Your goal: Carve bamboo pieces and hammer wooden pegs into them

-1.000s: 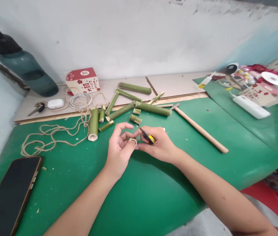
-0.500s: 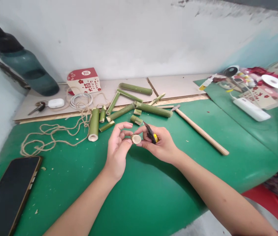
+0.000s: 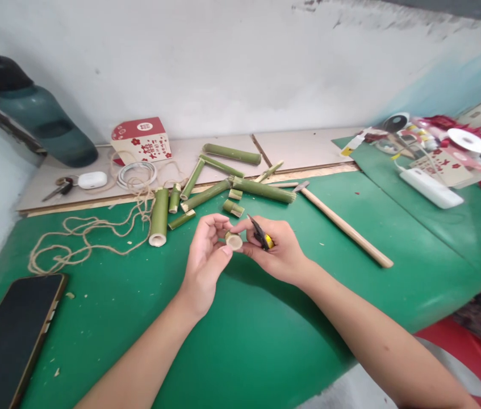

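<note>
Between my two hands is a short bamboo piece [image 3: 234, 242], its pale round cut end facing me. My left hand [image 3: 206, 264] is closed on its left side with thumb and fingers. My right hand [image 3: 278, 250] touches its right side with thumb and forefinger, while a black and yellow utility knife [image 3: 262, 234] is gripped in the same hand, blade pointing up and left. Just beyond the hands lie a small bamboo offcut [image 3: 233, 208] and several longer green bamboo pieces [image 3: 263, 190]. A thick hollow bamboo tube [image 3: 159, 218] lies left of them.
A hammer [image 3: 344, 227] lies to the right. Twine [image 3: 91, 238] is tangled at the left, above a phone [image 3: 12, 335]. Along the wall are a water bottle [image 3: 46, 116], a red and white box [image 3: 142, 142] and a coiled white cable [image 3: 137, 175]. A white power strip [image 3: 431, 186] sits far right.
The fingers of my left hand have curled in closer around the short bamboo piece, which has tilted slightly. The knife stays in my right hand. The view has shifted a little.
</note>
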### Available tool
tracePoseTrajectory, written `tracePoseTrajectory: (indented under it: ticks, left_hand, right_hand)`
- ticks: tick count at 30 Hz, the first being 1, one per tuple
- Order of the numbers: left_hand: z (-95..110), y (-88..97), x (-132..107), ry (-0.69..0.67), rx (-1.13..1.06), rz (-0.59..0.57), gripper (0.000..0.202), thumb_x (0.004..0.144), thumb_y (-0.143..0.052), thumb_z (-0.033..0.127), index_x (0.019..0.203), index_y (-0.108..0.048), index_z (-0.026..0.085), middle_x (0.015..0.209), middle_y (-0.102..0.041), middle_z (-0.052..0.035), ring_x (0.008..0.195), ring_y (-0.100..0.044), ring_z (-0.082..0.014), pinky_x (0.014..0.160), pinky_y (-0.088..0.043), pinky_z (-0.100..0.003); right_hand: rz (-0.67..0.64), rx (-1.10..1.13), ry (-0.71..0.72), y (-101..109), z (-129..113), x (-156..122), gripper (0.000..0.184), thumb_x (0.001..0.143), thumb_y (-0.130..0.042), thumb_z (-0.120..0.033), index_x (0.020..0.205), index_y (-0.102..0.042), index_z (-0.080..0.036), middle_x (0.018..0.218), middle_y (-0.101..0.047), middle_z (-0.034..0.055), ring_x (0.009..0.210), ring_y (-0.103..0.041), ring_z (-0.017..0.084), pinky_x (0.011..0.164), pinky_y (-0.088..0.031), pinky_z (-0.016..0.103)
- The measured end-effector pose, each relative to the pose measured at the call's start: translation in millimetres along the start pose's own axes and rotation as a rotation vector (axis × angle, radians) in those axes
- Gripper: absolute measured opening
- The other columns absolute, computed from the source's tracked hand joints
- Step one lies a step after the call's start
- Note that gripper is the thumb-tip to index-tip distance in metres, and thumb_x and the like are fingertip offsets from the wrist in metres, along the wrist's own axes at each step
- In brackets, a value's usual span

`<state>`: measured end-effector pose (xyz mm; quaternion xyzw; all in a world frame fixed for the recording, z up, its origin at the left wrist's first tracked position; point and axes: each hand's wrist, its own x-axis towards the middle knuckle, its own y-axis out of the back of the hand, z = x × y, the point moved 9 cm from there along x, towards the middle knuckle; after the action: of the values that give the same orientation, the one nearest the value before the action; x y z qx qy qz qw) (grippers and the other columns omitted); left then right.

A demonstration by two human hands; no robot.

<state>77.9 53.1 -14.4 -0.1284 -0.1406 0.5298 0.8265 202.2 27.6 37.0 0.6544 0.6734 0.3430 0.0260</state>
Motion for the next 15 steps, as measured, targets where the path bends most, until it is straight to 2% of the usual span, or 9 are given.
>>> tracePoseTrajectory:
  ticks: [4, 10, 15]
  left_hand:
    - [-3, -1.9, 1, 0.054, -0.028, 0.007, 0.037, 0.085, -0.075, 0.034, 0.116, -0.058, 0.025, 0.109, -0.056, -0.0058, 0.100, -0.058, -0.0193, 0.079, -0.052, -0.028]
    - [-5, -2.0, 3, 0.096, -0.090, 0.028, 0.038, 0.079, -0.073, 0.025, 0.113, -0.056, 0.024, 0.097, -0.055, -0.0022, 0.085, -0.056, -0.0144, 0.071, -0.050, -0.025]
    - [-9, -1.1, 3, 0.159, -0.074, 0.048, 0.039, 0.075, -0.070, 0.021, 0.110, -0.052, 0.023, 0.087, -0.058, 0.0006, 0.077, -0.058, -0.0139, 0.065, -0.046, -0.023]
  right_hand:
    - [-0.015, -0.065, 0.063, -1, -5, -2, 0.011, 0.095, -0.070, -0.024, 0.105, -0.069, -0.021, 0.069, -0.054, -0.0064, 0.057, -0.045, 0.008, 0.058, -0.039, 0.022]
    - [-0.040, -0.138, 0.104, -5, -4, -6, 0.016, 0.097, -0.068, -0.028, 0.112, -0.068, -0.022, 0.076, -0.067, -0.0023, 0.060, -0.056, 0.010, 0.061, -0.045, 0.023]
    - [-0.092, -0.122, 0.190, -12, -14, -7, 0.020, 0.097, -0.069, -0.027, 0.116, -0.068, -0.024, 0.091, -0.076, 0.0023, 0.072, -0.068, 0.014, 0.069, -0.051, 0.025]
